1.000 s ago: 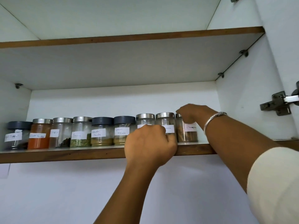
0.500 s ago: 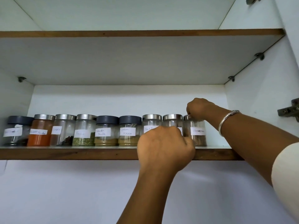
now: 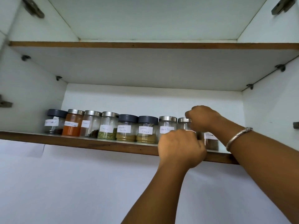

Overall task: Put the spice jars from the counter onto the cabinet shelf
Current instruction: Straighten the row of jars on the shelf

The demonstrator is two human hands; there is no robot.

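Observation:
Several labelled spice jars stand in a row on the cabinet shelf [image 3: 80, 141], from a dark-lidded jar [image 3: 54, 122] at the left to the cinnamon jar [image 3: 211, 141] at the right. My right hand [image 3: 203, 118], with a bangle on its wrist, curls over the cinnamon jar's lid from above. My left hand [image 3: 181, 147] is a curled fist at the shelf's front edge, wrapped around the lower body of the steel-lidded jar [image 3: 183, 124] second from the right. That jar's label is hidden. The black pepper jar [image 3: 166, 126] stands just to its left.
An upper shelf [image 3: 145, 46] spans the cabinet above the jars. The cabinet's right wall [image 3: 268, 113] stands close to the cinnamon jar. Door hinges [image 3: 4, 103] sit on the side walls. Below the shelf is a plain white wall [image 3: 80, 183].
The view has shifted, so the shelf and jars sit further right and lower in it. Both hands stay on the same two jars at the right end of the row.

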